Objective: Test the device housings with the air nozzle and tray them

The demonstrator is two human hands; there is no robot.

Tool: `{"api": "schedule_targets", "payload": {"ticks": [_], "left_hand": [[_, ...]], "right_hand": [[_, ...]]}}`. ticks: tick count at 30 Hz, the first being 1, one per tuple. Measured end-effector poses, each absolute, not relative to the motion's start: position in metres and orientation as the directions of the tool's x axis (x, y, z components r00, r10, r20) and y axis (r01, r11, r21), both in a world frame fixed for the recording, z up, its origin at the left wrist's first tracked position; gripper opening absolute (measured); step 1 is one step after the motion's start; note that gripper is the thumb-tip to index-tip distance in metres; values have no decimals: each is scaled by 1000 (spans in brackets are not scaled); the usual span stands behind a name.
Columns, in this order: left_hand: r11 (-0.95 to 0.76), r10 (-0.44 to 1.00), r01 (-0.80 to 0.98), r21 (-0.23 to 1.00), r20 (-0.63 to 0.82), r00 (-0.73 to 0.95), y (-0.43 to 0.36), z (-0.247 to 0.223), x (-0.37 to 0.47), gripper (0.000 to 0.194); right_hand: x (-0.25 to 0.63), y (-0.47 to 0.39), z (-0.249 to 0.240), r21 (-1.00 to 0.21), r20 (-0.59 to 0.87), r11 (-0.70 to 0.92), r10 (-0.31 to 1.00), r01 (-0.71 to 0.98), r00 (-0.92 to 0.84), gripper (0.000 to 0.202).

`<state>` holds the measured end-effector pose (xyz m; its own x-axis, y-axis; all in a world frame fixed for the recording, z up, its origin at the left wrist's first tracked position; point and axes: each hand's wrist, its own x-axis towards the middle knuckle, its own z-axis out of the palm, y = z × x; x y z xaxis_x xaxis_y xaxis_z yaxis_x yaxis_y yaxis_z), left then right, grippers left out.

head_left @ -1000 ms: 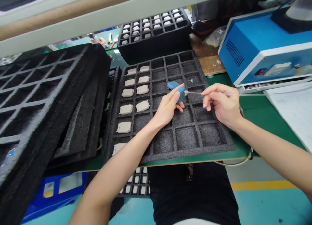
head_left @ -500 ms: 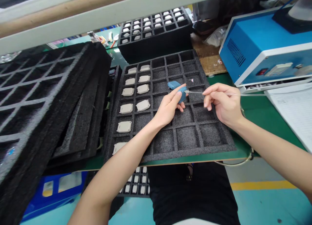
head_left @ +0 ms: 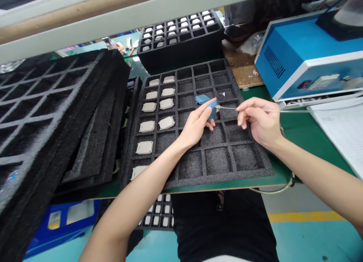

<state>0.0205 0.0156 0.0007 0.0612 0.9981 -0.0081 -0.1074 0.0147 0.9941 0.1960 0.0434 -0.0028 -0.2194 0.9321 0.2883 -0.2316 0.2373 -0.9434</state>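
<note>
My left hand [head_left: 198, 120] is closed on a small blue plastic piece [head_left: 212, 111], pinched between thumb and fingers. A second blue rounded part [head_left: 202, 99] shows just beyond the fingers; whether the two are joined I cannot tell. My right hand [head_left: 261, 120] grips a thin, clear tube or rod [head_left: 295, 111] whose pale tip meets the blue piece. Under both hands lies a black foam tray [head_left: 193, 180] with square pockets. Beige plastic cases [head_left: 146, 126] sit in its left columns, and a tiny white-and-pink bit [head_left: 223, 94] shows in one pocket.
Stacked foam trays [head_left: 93, 122] rise at the left. Another filled tray [head_left: 181, 52] stands at the back. At the right are a blue machine [head_left: 306, 54] and paper sheets [head_left: 337, 129]. A shelf beam [head_left: 136, 16] crosses overhead; a blue crate [head_left: 62, 224] is below left.
Almost nothing differs. Both hands keep their grip on the blue piece and the thin tube, and the view has shifted very slightly.
</note>
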Motion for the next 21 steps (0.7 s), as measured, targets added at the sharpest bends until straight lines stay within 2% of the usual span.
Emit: {"api": "schedule_targets", "payload": {"ticks": [21], "left_hand": [[8, 996, -35, 999, -5, 87, 16, 2, 19, 56]], "right_hand": [[194, 49, -6, -922, 281, 189, 927, -339, -249, 14]]}}
